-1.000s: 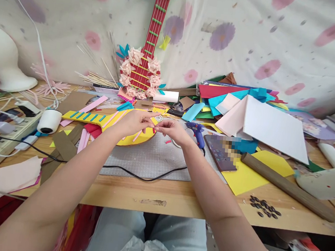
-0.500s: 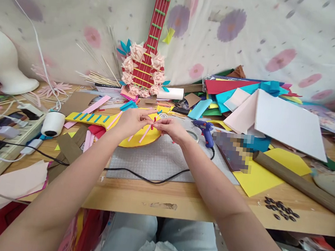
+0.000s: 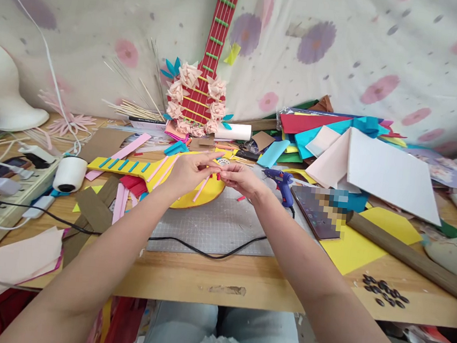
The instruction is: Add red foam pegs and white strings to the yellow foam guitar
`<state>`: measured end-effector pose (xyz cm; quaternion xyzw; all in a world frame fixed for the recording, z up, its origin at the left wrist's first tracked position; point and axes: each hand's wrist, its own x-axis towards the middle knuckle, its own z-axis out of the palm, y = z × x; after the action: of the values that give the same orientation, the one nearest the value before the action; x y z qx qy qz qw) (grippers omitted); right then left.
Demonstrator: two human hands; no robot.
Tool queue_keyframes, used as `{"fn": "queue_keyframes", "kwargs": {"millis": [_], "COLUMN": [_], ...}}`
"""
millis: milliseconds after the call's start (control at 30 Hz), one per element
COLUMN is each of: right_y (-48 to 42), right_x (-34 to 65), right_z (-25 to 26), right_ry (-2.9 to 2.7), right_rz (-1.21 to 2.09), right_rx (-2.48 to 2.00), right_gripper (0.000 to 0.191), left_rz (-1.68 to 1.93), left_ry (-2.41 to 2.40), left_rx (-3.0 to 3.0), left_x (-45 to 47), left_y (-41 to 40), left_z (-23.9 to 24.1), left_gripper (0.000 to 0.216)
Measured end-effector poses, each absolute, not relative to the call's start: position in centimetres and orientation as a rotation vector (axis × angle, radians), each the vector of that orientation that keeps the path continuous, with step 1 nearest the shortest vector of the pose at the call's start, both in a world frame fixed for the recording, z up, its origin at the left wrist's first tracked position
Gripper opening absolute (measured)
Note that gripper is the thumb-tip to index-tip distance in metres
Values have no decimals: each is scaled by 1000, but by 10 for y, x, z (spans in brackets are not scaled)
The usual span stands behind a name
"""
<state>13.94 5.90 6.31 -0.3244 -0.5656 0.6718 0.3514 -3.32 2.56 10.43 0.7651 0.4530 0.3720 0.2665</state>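
While the right hand (image 3: 242, 179) pinches a small red piece (image 3: 219, 176) between thumb and finger, the left hand (image 3: 192, 170) meets it there with its fingertips; whether the left grip also grasps the piece I cannot tell, since the fingers hide the contact. Beneath the two hands lies a yellow toy guitar (image 3: 181, 200), its round body over the back left part of a grey cutting mat (image 3: 206, 237) and its neck pointing toward the left edge of the surface (image 3: 178, 277). Pink strips (image 3: 200, 190) cross the body, and short blue strips (image 3: 133, 166) cross the neck. Toward the mat's back right corner, near the right hand, lies a blue glue gun (image 3: 284, 183); a phone (image 3: 313, 213) lies at the mat's right edge, next to a yellow sheet (image 3: 350, 250). A black cord (image 3: 212, 257) runs across the mat near its front edge. Farther right, dark beads (image 3: 384, 290) form a loose group near the surface's front edge, beside a long brown roll (image 3: 410, 257). At the back edge, a red toy guitar (image 3: 198, 104) ringed with pale pink flowers stands against a patterned curtain (image 3: 361, 49).
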Motion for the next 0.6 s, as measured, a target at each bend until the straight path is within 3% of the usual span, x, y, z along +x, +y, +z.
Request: {"fn": "queue_keyframes", "kwargs": {"millis": [200, 433, 600], "right_y": [59, 53, 53], "right_x": [133, 126, 133], "right_z": [53, 36, 27], "right_ry": [-1329, -1336, -1446], "right_rz": [1454, 1349, 1200], "right_rx": [-971, -1058, -1112], "right_gripper": [39, 38, 34], "left_rz": [1099, 364, 324], "left_ry": [1440, 1809, 1885], "left_rx": [2131, 2342, 2367], "left_x": [-80, -115, -100], "left_y": [47, 56, 47], "left_z": [90, 48, 44], "left_gripper": [46, 48, 50]}}
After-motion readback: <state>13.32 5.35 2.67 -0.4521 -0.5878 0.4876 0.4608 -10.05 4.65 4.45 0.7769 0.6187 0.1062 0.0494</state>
